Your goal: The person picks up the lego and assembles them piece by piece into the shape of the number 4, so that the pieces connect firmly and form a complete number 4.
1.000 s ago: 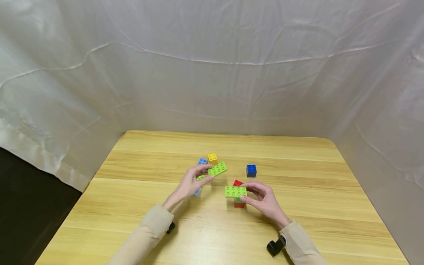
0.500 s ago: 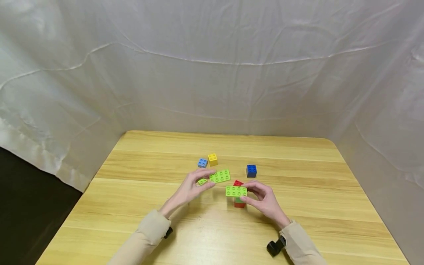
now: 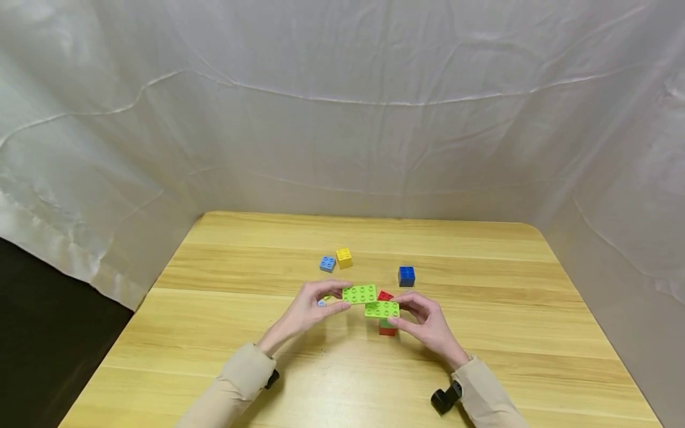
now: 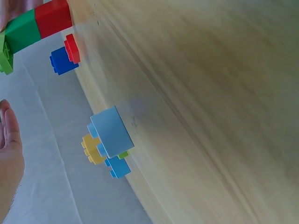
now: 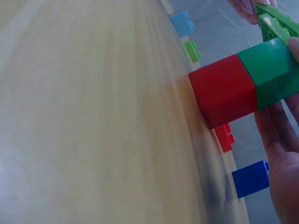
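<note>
My left hand (image 3: 310, 308) pinches the near end of a lime green 2x4 building plate (image 3: 360, 293) in the head view. That plate's right end overlaps a second lime plate (image 3: 382, 310), which sits on a tower of a green brick (image 5: 273, 70) over a red brick (image 5: 224, 91). The fingers and thumb of my right hand (image 3: 425, 324) grip the second plate's right end. In the right wrist view the two plates lie close together at an angle. A flat red brick (image 3: 385, 295) lies just behind the tower.
Beyond the tower stands a dark blue brick (image 3: 407, 276). A yellow brick (image 3: 344, 257) and a small light blue brick (image 3: 327, 264) lie farther back. A larger light blue brick (image 4: 112, 131) and a lime piece (image 5: 192, 51) are near my left hand, partly hidden in the head view.
My left hand has brought its lime plate toward me and rightward, from beside the yellow brick to the tower's plate, and turned it straighter. My right hand has stayed in place.
</note>
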The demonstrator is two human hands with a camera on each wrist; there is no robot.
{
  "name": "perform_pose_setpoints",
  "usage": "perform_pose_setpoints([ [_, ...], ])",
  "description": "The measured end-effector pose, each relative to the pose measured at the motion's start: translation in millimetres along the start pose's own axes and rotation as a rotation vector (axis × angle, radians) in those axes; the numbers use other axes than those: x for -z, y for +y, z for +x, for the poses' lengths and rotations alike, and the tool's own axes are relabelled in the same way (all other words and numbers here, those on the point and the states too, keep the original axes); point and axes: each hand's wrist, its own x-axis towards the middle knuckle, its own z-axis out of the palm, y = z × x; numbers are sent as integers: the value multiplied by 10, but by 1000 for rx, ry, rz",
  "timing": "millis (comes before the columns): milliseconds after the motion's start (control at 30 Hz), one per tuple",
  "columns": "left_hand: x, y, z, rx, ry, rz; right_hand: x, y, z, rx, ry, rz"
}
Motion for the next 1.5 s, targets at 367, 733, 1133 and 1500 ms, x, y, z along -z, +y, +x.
perform_pose_setpoints([
  [367, -20, -26, -4, -2, -63, -27, 4, 12, 0, -9, -2, 2],
  [733, -48, 16, 4, -13, -86, -19, 2, 20, 5, 17, 1, 5],
  [1133, -62, 30, 10, -7, -100, 21, 1, 27, 7, 36, -1, 15],
  [1500, -31, 42, 33, 50, -129, 21, 3, 26, 2, 33, -3, 18],
])
